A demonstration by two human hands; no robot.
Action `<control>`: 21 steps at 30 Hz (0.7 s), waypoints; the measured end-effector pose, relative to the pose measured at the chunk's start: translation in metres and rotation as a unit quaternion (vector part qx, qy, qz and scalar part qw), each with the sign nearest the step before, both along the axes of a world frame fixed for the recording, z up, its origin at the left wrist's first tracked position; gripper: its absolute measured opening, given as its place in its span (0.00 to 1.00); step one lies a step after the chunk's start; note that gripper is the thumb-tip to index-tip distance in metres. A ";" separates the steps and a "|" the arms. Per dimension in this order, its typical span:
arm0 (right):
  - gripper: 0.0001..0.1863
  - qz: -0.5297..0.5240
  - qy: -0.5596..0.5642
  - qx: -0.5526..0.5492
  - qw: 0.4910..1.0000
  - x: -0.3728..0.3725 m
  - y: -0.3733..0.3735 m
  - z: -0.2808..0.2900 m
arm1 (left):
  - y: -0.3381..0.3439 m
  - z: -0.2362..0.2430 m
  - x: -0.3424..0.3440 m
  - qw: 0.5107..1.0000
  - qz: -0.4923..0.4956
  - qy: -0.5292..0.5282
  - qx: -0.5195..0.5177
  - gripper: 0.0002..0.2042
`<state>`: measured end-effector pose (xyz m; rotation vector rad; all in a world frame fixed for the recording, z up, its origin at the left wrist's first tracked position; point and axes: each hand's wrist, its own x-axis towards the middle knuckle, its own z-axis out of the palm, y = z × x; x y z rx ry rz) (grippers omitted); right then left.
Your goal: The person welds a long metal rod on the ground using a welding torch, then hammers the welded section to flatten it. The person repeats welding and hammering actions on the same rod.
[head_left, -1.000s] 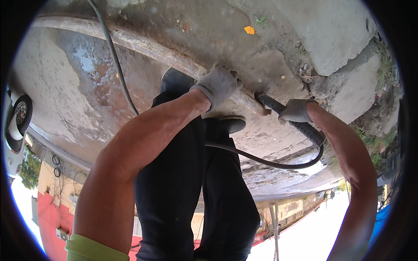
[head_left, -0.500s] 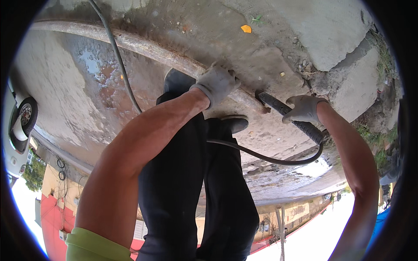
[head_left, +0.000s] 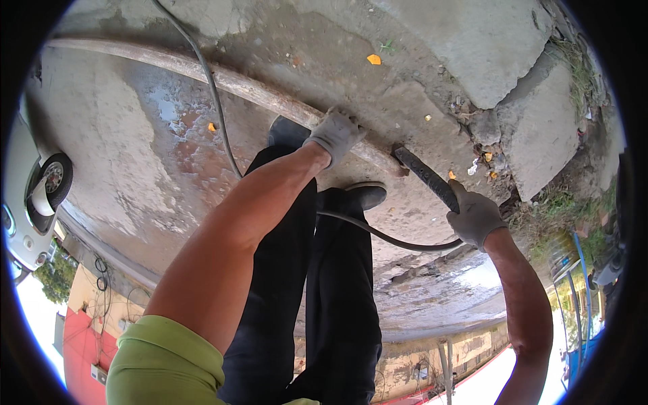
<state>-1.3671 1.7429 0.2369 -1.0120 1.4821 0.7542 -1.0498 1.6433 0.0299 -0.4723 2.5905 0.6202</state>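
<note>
A long, rusty, pale pipe point(head_left: 263, 94) slants down across the concrete from the far left and stops near the middle. My left hand point(head_left: 335, 137), in a grey glove, is closed around it a little short of its right end. My right hand point(head_left: 474, 214), gloved too, wraps the rear of a black tool with a long straight handle point(head_left: 426, 177). The tool's front end is by the pipe's rusty end; I cannot tell whether they touch. A thick black cable point(head_left: 398, 241) runs from under my right hand to behind my legs.
My dark shoes point(head_left: 364, 196) stand close to the pipe. Another stretch of cable point(head_left: 212, 88) crosses it at left. Broken concrete slabs point(head_left: 540, 128) with rubble and grass lie at right. A parked car point(head_left: 34, 202) is at far left, and a wet patch point(head_left: 175, 121) lies beyond my feet.
My right hand has moved back along the tool, from its middle to its rear, and now wraps it more fully. My left hand keeps its hold on the pipe. The view has shifted slightly.
</note>
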 end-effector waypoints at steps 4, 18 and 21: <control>0.34 -0.037 0.010 -0.006 0.999 0.000 -0.003 0.001 | -0.001 0.001 0.001 1.000 -0.008 -0.013 -0.006 0.10; 0.28 -0.075 0.015 -0.085 0.993 0.000 -0.022 -0.004 | -0.040 0.218 0.134 0.934 0.253 -0.189 0.168 0.20; 0.26 -0.077 0.013 -0.116 0.990 0.006 -0.004 -0.006 | -0.045 0.280 0.204 0.891 0.301 -0.306 0.146 0.21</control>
